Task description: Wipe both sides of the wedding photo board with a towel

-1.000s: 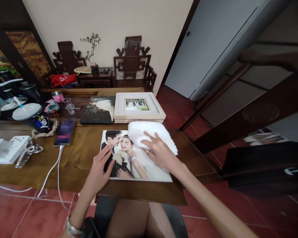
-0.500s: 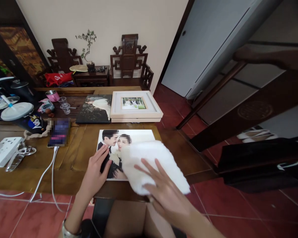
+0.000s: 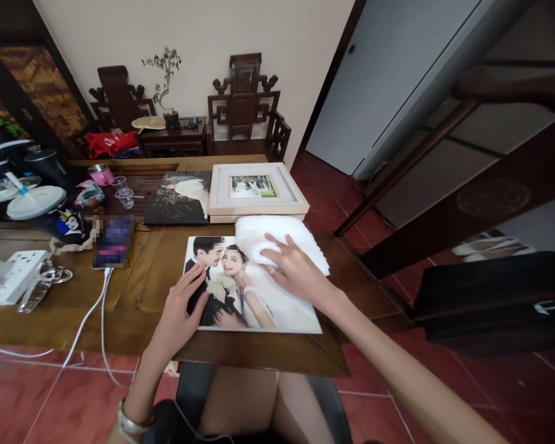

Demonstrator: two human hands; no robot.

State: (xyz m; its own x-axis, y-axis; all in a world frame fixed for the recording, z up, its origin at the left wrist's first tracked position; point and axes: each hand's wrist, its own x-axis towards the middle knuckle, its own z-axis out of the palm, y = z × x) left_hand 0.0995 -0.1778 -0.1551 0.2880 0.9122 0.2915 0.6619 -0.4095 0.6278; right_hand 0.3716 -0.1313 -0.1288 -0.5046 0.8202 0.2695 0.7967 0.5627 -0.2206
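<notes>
A wedding photo panel [image 3: 259,308] lies flat on the wooden table near its front edge. My left hand [image 3: 185,302] rests on the panel's left side with fingers stretched out, pressing it from above. My right hand [image 3: 291,265] holds a fluffy white cloth [image 3: 300,231] against the upper right part of the panel, fingers bent over the cloth. The cloth covers the panel's top right corner and reaches past its far edge.
Behind the panel stand a white picture frame [image 3: 217,185] and a dark photo panel [image 3: 166,206]. To the left are a charging phone [image 3: 113,243], a power strip [image 3: 18,274], a lidded cup [image 3: 41,206] and a clear plastic clip [image 3: 41,287]. A wooden chair [image 3: 444,197] stands on the right.
My right hand has slid the white cloth away from me across the panel, uncovering its lower middle and right. My left hand stays in the same place on the panel.
</notes>
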